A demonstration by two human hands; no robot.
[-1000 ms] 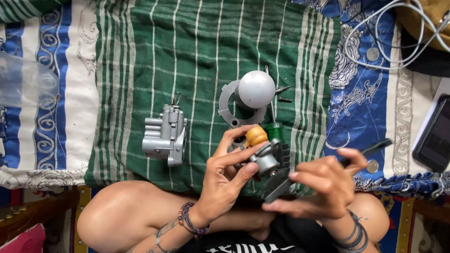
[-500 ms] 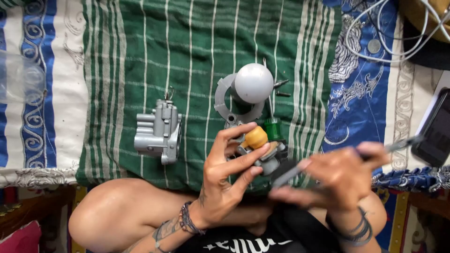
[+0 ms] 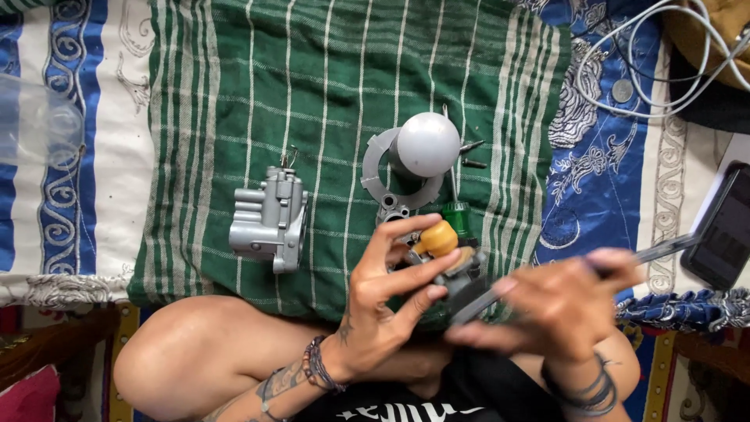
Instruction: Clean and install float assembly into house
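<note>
My left hand (image 3: pixel 387 301) grips a small grey metal engine part (image 3: pixel 453 273) with a rounded orange-yellow piece (image 3: pixel 437 238) on top, holding it above my lap at the near edge of a green striped cloth (image 3: pixel 328 94). My right hand (image 3: pixel 558 305), blurred by motion, holds a long thin metal tool (image 3: pixel 648 252). The tool's near end reaches the part at its lower right, and its far end points right towards a phone.
On the cloth lie a grey cast metal body (image 3: pixel 269 223), a grey dome (image 3: pixel 427 144) on a ring-shaped bracket (image 3: pixel 379 181), two small screws (image 3: pixel 470 155) and a green-handled screwdriver (image 3: pixel 458 215). A dark phone (image 3: pixel 723 230), white cables (image 3: pixel 664 74) and a coin (image 3: pixel 623 91) lie at right; a clear plastic container (image 3: pixel 35 125) at left.
My right hand has shifted rightward and blurred, swinging the thin tool so it now lies across the part. My left hand keeps its hold on the part.
</note>
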